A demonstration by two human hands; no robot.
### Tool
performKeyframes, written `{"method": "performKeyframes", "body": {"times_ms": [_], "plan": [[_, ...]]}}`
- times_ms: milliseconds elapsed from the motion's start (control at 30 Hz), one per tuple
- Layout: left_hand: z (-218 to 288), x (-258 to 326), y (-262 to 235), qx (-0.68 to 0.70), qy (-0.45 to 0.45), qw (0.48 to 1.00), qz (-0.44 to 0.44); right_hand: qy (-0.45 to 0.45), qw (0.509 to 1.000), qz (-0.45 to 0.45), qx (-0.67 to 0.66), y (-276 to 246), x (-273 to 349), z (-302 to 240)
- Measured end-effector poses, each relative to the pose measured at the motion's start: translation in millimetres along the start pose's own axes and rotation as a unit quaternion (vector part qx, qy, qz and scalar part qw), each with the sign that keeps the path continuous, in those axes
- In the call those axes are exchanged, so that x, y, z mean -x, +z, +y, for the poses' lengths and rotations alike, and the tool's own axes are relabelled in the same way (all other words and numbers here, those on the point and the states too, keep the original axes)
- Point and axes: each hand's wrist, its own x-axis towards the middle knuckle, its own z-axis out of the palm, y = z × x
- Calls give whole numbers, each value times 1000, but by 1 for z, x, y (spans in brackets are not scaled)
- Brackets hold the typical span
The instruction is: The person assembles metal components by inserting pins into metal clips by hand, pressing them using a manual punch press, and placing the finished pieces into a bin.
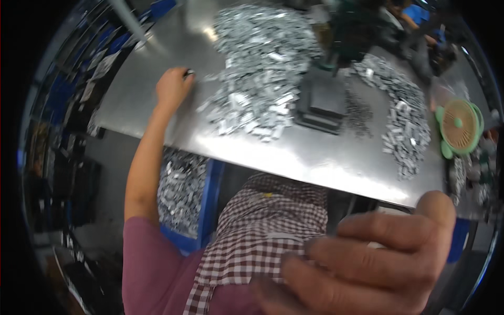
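Note:
My left hand [174,88] is at the left of the metal table, closed on a small dark and shiny metal part [189,73] that peeks out at its fingertips. Just right of it spreads a large heap of small silvery metal pieces [265,68]. Close to the camera, at the lower right, my right hand [373,257] is raised in front of the apron, large and blurred. Its fingers are loosely bent and apart, and nothing shows between them.
A dark press-like machine [320,102] stands mid-table, with small parts [358,115] beside its base. Another band of metal pieces [407,121] lies to the right. A green fan [459,122] is at the right edge. A blue bin [209,199] of metal pieces sits below the table's front edge.

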Motion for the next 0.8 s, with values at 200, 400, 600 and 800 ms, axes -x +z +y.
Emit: {"method": "performKeyframes", "body": {"times_ms": [200,400,600,800], "plan": [[4,7,22,-23,137,986,93,-114,971,-207,33,-34,-17,1],[25,11,37,17,84,996,-26,2,957,-281,76,-50,-32,-24],[21,-3,39,-34,117,992,26,36,972,-232,8,-46,-16,-16],[70,-14,4,287,123,949,39,137,839,-526,-18,-81,13,28]]}}
